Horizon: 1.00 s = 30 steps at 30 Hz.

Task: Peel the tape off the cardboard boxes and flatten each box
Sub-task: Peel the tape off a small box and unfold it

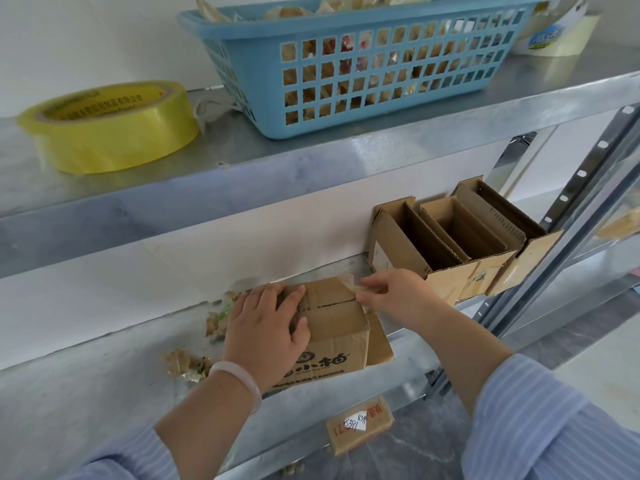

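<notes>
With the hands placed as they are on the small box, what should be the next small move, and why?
Probably keep pulling the tape strip up and off with the right hand. It looks only partly lifted from the box, while the left hand presses flat on the box top to steady it.

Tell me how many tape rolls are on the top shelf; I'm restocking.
2: a yellow tape roll at the left, and a pale tape roll at the far right behind the blue basket, partly cut off.

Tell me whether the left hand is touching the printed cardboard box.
Touching. The head view shows the left hand pressed flat on the top of the cardboard box, fingers curled over its front edge.
</notes>
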Each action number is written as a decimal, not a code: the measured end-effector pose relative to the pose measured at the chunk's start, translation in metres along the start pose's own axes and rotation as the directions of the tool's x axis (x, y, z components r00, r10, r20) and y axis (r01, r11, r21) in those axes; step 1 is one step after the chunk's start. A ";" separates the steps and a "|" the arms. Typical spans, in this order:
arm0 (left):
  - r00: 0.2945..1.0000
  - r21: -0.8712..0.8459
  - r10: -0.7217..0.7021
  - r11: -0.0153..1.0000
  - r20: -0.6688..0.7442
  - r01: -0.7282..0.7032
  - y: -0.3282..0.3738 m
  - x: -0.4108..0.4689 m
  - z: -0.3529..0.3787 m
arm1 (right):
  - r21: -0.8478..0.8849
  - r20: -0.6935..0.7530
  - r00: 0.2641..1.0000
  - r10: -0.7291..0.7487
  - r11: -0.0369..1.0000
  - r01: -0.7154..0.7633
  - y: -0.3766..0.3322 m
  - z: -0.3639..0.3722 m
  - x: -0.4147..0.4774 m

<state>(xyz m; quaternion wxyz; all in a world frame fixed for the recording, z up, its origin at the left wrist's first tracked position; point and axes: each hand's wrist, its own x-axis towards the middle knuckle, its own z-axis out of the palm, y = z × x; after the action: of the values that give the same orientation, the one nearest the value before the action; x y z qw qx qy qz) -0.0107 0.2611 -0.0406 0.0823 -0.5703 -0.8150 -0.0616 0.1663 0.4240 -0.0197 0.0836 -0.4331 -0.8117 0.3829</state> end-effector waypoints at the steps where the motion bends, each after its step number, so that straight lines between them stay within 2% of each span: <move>1: 1.000 0.001 0.003 1.000 -0.002 -0.003 0.000 0.000 0.000 | -0.006 0.045 0.999 0.010 1.000 -0.010 0.001 -0.001 0.000; 4: 1.000 -0.011 0.026 1.000 -0.005 -0.026 -0.001 -0.001 0.002 | 0.046 0.163 0.986 0.022 0.998 -0.030 0.002 -0.013 0.001; 7: 0.999 -0.011 0.042 0.999 -0.005 -0.042 -0.002 -0.002 0.002 | -0.006 0.180 0.984 -0.020 1.000 0.021 -0.002 -0.022 0.000; 12: 0.998 -0.023 0.056 0.998 -0.006 -0.056 -0.003 -0.003 0.000 | -0.316 -0.024 0.996 -0.089 0.946 0.077 -0.007 -0.010 0.003; 14: 0.997 -0.028 0.075 0.997 -0.002 -0.076 -0.003 -0.003 -0.001 | -0.401 -0.148 0.972 -0.180 0.910 0.108 -0.007 -0.008 0.004; 16: 0.996 -0.029 0.091 0.995 -0.002 -0.091 -0.002 -0.004 -0.001 | -0.409 -0.262 0.928 -0.267 0.901 0.144 -0.006 -0.006 0.005; 18: 0.996 -0.032 0.087 0.996 0.000 -0.087 -0.002 -0.004 -0.002 | -0.335 -0.300 0.916 -0.265 0.929 0.159 -0.006 0.000 0.008; 22: 0.998 -0.035 0.064 0.997 0.000 -0.063 -0.002 -0.003 -0.002 | -0.046 -0.277 0.958 -0.079 0.997 0.069 0.000 0.014 0.010; 26: 0.998 -0.039 0.066 0.997 0.010 -0.066 -0.002 -0.001 -0.001 | 0.196 -0.229 0.972 0.057 0.981 -0.011 0.008 0.019 0.007; 30: 0.998 -0.040 0.064 0.997 0.003 -0.064 -0.002 -0.002 -0.001 | 0.206 -0.203 0.973 0.114 0.976 -0.071 0.004 0.021 0.014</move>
<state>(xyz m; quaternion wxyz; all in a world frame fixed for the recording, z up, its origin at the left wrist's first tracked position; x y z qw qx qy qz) -0.0113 0.2582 -0.0401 0.0711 -0.5978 -0.7950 -0.0739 0.1505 0.4241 -0.0401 0.1948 -0.4988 -0.7350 0.4160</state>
